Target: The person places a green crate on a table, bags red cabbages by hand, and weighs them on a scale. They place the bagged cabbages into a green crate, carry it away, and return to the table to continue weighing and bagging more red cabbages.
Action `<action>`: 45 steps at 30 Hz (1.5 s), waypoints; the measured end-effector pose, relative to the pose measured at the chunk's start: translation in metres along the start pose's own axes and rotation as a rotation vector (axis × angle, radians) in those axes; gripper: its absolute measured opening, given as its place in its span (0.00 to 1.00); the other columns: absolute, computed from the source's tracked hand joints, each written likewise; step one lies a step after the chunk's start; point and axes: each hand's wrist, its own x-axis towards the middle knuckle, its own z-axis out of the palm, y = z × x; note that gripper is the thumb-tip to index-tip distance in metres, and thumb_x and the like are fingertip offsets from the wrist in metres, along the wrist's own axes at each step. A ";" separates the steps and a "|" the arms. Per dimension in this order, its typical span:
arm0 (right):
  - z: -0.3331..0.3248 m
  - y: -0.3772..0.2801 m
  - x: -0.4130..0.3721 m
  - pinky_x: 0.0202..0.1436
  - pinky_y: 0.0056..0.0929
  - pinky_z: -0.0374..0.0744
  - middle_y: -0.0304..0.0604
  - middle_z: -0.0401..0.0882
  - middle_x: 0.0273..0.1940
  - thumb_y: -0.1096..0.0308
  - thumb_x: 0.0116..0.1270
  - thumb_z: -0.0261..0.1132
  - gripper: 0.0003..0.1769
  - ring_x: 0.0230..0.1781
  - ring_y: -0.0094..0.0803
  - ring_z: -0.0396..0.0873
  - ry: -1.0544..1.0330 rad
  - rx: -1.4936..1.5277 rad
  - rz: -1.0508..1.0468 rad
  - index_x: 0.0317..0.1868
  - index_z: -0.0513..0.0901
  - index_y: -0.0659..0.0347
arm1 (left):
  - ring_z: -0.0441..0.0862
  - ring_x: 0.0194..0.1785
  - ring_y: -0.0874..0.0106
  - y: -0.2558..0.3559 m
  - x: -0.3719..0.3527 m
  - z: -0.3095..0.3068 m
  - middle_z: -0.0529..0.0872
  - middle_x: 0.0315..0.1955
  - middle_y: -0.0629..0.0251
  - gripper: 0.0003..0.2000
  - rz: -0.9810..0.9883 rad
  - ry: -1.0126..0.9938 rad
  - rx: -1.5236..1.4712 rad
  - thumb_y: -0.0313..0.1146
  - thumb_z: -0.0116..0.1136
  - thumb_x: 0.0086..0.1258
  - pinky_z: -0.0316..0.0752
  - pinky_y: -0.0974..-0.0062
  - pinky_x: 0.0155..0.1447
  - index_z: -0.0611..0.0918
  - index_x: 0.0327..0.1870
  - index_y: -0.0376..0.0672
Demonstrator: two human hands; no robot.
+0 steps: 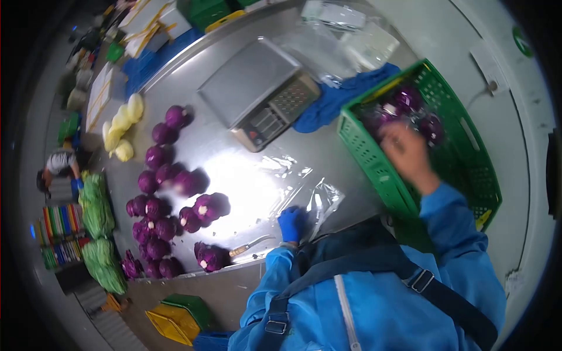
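Note:
My left hand (290, 225), in a blue glove, is closed at the edge of a clear plastic bag (323, 202) on the steel table (240, 202). My bare right hand (408, 153) reaches into a green crate (377, 167), blurred by motion, close over red cabbages (432, 128) in clear wrapping. Its fingers are too smeared to show a grip. Left of my gloved hand lies a knife (250, 245) with a wooden handle, beside a trimmed red cabbage (211, 257). Many more red cabbages (157, 207) are grouped on the left half of the table.
A weighing scale (257, 93) stands at the table's far side, with a blue cloth (345, 96) and plastic bags (369, 47) beside it. Pale yellow vegetables (124, 123) lie at the far left. Past the edge are leafy greens (96, 205), a yellow crate (170, 324) and another person (60, 164).

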 end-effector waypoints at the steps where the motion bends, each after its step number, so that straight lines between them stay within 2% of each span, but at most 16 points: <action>1: 0.033 -0.018 -0.010 0.47 0.41 0.80 0.47 0.81 0.44 0.73 0.59 0.66 0.13 0.42 0.45 0.81 -0.091 -0.110 -0.293 0.45 0.83 0.63 | 0.80 0.45 0.58 -0.006 0.009 -0.007 0.86 0.37 0.62 0.08 0.026 0.029 -0.108 0.38 0.65 0.62 0.75 0.62 0.50 0.86 0.37 0.46; 2: 0.079 -0.030 -0.022 0.46 0.41 0.79 0.46 0.82 0.42 0.70 0.58 0.67 0.13 0.43 0.44 0.80 -0.201 -0.131 -0.586 0.45 0.83 0.58 | 0.81 0.44 0.58 -0.012 0.014 -0.015 0.86 0.37 0.61 0.07 0.032 0.053 -0.144 0.36 0.64 0.63 0.75 0.62 0.49 0.86 0.38 0.46; 5: 0.175 -0.057 -0.053 0.55 0.40 0.77 0.42 0.77 0.55 0.64 0.60 0.65 0.23 0.55 0.41 0.75 -0.884 -0.148 -0.647 0.57 0.76 0.55 | 0.82 0.42 0.56 -0.026 0.027 -0.043 0.86 0.37 0.58 0.07 0.112 0.064 -0.200 0.28 0.58 0.65 0.77 0.61 0.46 0.85 0.41 0.43; 9: 0.254 -0.017 -0.097 0.57 0.43 0.76 0.43 0.76 0.56 0.65 0.62 0.64 0.25 0.59 0.41 0.74 -0.852 -0.421 -0.518 0.60 0.75 0.56 | 0.83 0.44 0.55 -0.039 0.023 -0.085 0.85 0.41 0.55 0.11 0.014 0.244 -0.209 0.22 0.53 0.65 0.78 0.62 0.48 0.83 0.46 0.41; 12: 0.260 -0.043 -0.074 0.55 0.43 0.77 0.46 0.80 0.51 0.65 0.64 0.62 0.24 0.54 0.43 0.78 -1.116 -0.311 -0.455 0.61 0.76 0.57 | 0.83 0.45 0.55 -0.066 0.019 -0.081 0.85 0.44 0.54 0.15 -0.047 0.361 -0.347 0.21 0.54 0.62 0.78 0.62 0.50 0.82 0.50 0.41; 14: 0.262 -0.077 -0.026 0.56 0.41 0.77 0.49 0.82 0.51 0.62 0.66 0.63 0.24 0.52 0.44 0.80 -1.388 -0.125 -0.327 0.61 0.76 0.58 | 0.81 0.50 0.54 -0.080 0.012 -0.070 0.84 0.47 0.53 0.16 0.055 0.213 -0.316 0.23 0.54 0.64 0.76 0.63 0.55 0.80 0.54 0.42; 16: 0.267 -0.135 0.044 0.52 0.36 0.79 0.51 0.83 0.48 0.59 0.66 0.65 0.21 0.48 0.44 0.82 -1.124 0.234 -0.172 0.56 0.80 0.61 | 0.80 0.52 0.53 -0.081 0.014 -0.070 0.84 0.48 0.53 0.15 0.248 0.161 -0.328 0.26 0.54 0.67 0.75 0.62 0.56 0.80 0.54 0.43; 18: 0.312 -0.151 0.101 0.61 0.40 0.74 0.53 0.77 0.57 0.60 0.61 0.70 0.30 0.58 0.48 0.75 -0.756 0.044 -0.381 0.62 0.74 0.60 | 0.79 0.52 0.53 -0.077 0.022 -0.086 0.83 0.48 0.52 0.15 0.229 -0.140 -0.192 0.33 0.52 0.71 0.73 0.61 0.55 0.80 0.56 0.44; 19: 0.334 -0.166 0.133 0.65 0.42 0.71 0.55 0.73 0.61 0.60 0.59 0.71 0.34 0.61 0.50 0.72 -0.594 -0.071 -0.468 0.65 0.72 0.60 | 0.79 0.49 0.53 -0.075 0.024 -0.087 0.83 0.47 0.52 0.15 0.169 -0.055 -0.319 0.35 0.52 0.71 0.74 0.60 0.54 0.80 0.56 0.44; 20: 0.361 -0.175 0.164 0.67 0.44 0.69 0.57 0.68 0.65 0.59 0.57 0.72 0.39 0.64 0.53 0.68 -0.571 -0.087 -0.507 0.67 0.68 0.59 | 0.80 0.47 0.54 -0.074 0.026 -0.088 0.83 0.46 0.52 0.15 0.109 0.027 -0.446 0.37 0.51 0.72 0.74 0.59 0.52 0.80 0.55 0.45; 23: 0.447 -0.198 0.245 0.71 0.48 0.65 0.59 0.57 0.71 0.58 0.52 0.76 0.47 0.69 0.57 0.60 -0.502 -0.144 -0.592 0.71 0.62 0.56 | 0.82 0.43 0.54 -0.091 0.033 -0.082 0.84 0.43 0.53 0.14 0.170 -0.208 -0.290 0.35 0.49 0.73 0.76 0.60 0.48 0.80 0.56 0.45; 26: 0.520 -0.228 0.304 0.70 0.50 0.66 0.58 0.55 0.72 0.58 0.49 0.78 0.50 0.69 0.58 0.60 -0.444 -0.359 -0.585 0.72 0.62 0.53 | 0.81 0.43 0.57 -0.099 0.031 -0.094 0.84 0.42 0.56 0.13 0.338 -0.196 -0.114 0.36 0.49 0.74 0.77 0.62 0.48 0.81 0.53 0.46; 32: 0.607 -0.223 0.375 0.65 0.50 0.71 0.54 0.64 0.66 0.59 0.41 0.79 0.48 0.65 0.61 0.65 -0.607 -0.458 -0.387 0.67 0.69 0.51 | 0.80 0.43 0.59 -0.115 0.039 -0.100 0.82 0.42 0.59 0.12 0.182 -0.167 -0.401 0.36 0.56 0.63 0.76 0.61 0.47 0.81 0.46 0.45; 35: 0.592 -0.218 0.376 0.67 0.42 0.70 0.54 0.67 0.65 0.57 0.41 0.78 0.46 0.63 0.55 0.69 -0.604 -0.350 -0.301 0.64 0.72 0.56 | 0.79 0.45 0.57 -0.116 0.039 -0.083 0.81 0.45 0.58 0.14 0.124 -0.123 -0.488 0.34 0.56 0.62 0.75 0.60 0.51 0.81 0.48 0.45; 39: 0.504 -0.208 0.334 0.68 0.44 0.70 0.53 0.71 0.61 0.59 0.40 0.78 0.45 0.63 0.51 0.70 -0.417 -0.098 -0.476 0.62 0.72 0.58 | 0.78 0.55 0.54 -0.124 0.041 -0.069 0.80 0.52 0.56 0.19 0.116 -0.211 -0.514 0.31 0.56 0.59 0.73 0.60 0.60 0.80 0.54 0.46; 45: 0.347 -0.135 0.298 0.67 0.42 0.68 0.54 0.69 0.60 0.65 0.41 0.78 0.43 0.63 0.53 0.68 -0.021 -0.404 -0.256 0.61 0.71 0.60 | 0.76 0.60 0.54 -0.126 0.033 -0.062 0.80 0.54 0.57 0.19 0.212 -0.108 -0.526 0.25 0.52 0.60 0.69 0.61 0.67 0.81 0.54 0.47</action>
